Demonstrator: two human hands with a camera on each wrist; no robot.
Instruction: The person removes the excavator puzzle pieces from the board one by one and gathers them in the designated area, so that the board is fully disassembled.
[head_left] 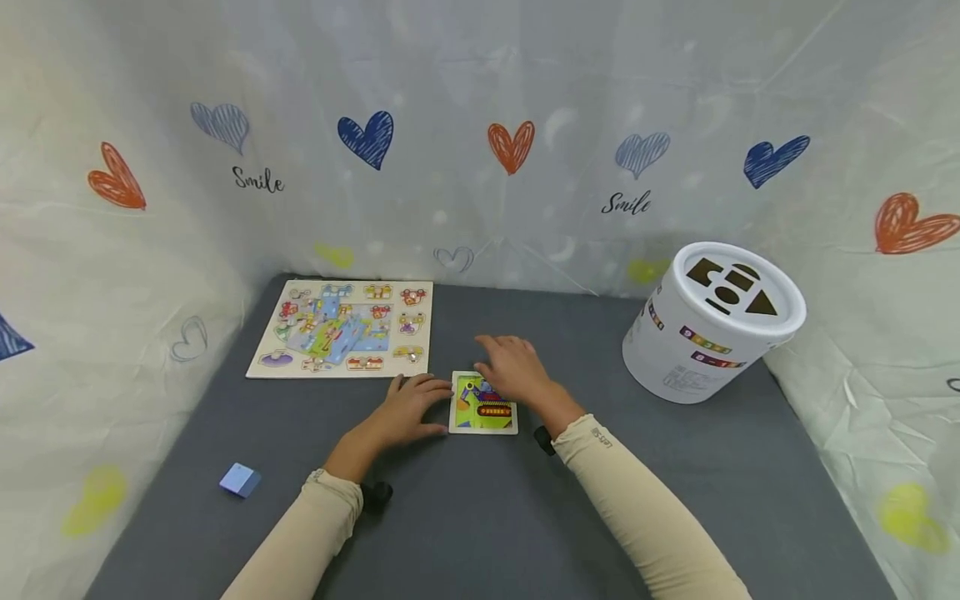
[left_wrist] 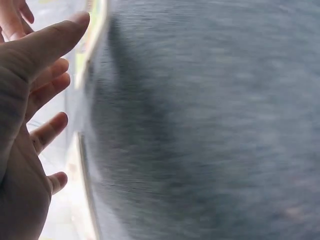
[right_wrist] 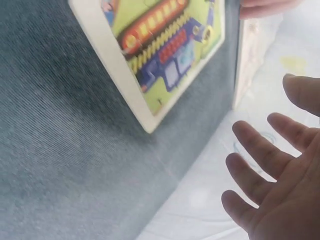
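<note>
A small square picture puzzle with a white border lies flat on the dark grey table; it shows a digger on a green ground. My left hand is at its left edge, fingers and thumb spread; whether they touch the border I cannot tell. Above the puzzle's upper right corner is my right hand, covering part of the picture. In the right wrist view the right hand has its fingers apart and holds nothing, with the puzzle beyond. The left hand appears with loosely extended fingers in the left wrist view.
A larger wooden peg board with vehicle pictures lies at the back left, loose pieces heaped at its middle. A white bucket with shape holes in its lid stands at the right. A blue block sits at the front left.
</note>
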